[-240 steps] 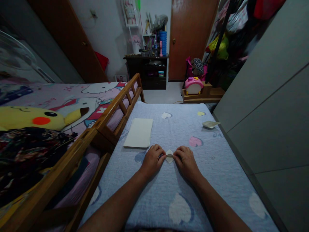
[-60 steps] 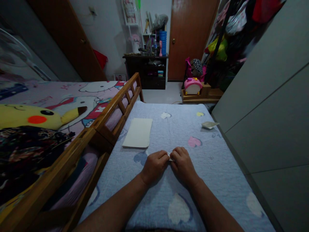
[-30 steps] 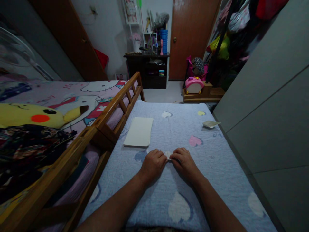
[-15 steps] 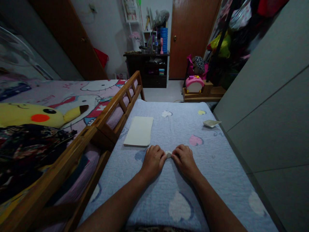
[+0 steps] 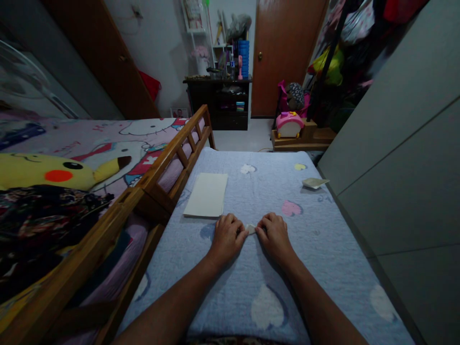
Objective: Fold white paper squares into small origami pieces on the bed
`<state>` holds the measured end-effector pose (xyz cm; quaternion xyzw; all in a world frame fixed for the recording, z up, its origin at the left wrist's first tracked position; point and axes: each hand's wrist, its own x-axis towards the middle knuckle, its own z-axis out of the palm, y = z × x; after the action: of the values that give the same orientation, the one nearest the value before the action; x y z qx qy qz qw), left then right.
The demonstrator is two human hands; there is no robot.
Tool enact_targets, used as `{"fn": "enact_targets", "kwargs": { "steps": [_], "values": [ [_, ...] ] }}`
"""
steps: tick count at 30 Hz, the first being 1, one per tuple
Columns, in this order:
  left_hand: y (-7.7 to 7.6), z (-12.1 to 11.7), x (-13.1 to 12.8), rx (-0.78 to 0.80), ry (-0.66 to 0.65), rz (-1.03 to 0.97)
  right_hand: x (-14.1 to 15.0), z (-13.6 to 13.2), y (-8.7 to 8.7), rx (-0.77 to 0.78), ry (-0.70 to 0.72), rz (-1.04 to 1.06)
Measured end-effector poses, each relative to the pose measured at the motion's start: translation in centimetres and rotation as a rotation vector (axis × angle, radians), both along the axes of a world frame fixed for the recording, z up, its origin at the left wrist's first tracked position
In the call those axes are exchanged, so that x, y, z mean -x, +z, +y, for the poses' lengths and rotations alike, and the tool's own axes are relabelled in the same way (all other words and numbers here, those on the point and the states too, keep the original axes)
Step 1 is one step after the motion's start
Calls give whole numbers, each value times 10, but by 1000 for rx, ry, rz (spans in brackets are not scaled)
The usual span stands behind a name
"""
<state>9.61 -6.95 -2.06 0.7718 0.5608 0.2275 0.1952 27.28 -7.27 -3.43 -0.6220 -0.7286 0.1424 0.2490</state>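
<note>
A small piece of folded white paper (image 5: 250, 229) spans the gap between my two hands, low over the blue bedspread. My left hand (image 5: 229, 238) pinches its left end between thumb and fingers. At the right end, my right hand (image 5: 273, 235) grips it the same way, fingers curled. Most of the paper's ends are hidden under my fingertips. Just beyond my left hand lies a stack of white paper sheets (image 5: 206, 194). Farther off to the right rests another folded paper piece (image 5: 315, 183), with one pointed end raised.
The heart-patterned blue bedspread (image 5: 266, 273) covers the surface under my hands. Along the left runs a wooden bed rail (image 5: 172, 165), with a yellow plush toy (image 5: 46, 171) behind it. A pale cabinet (image 5: 406, 191) borders the right side. A dark dresser (image 5: 219, 105) stands at the back.
The small paper between my hands has tilted slightly and shows a lighter face. Both hands keep their grip and have barely moved.
</note>
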Motion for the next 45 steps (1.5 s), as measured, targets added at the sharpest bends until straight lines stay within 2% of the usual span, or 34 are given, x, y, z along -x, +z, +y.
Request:
{"fn": "enact_targets", "kwargs": {
  "steps": [6,14,36,45],
  "values": [
    [5,0,0,59,29,-51,2,2,9,85,-29,-30],
    [6,-1,-2,62,37,21,5,0,6,52,-91,-62],
    [1,-3,-6,4,79,199,7,0,8,86,-98,-101],
    [1,-6,1,-2,8,136,6,1,7,94,-104,-100]
  ]
}}
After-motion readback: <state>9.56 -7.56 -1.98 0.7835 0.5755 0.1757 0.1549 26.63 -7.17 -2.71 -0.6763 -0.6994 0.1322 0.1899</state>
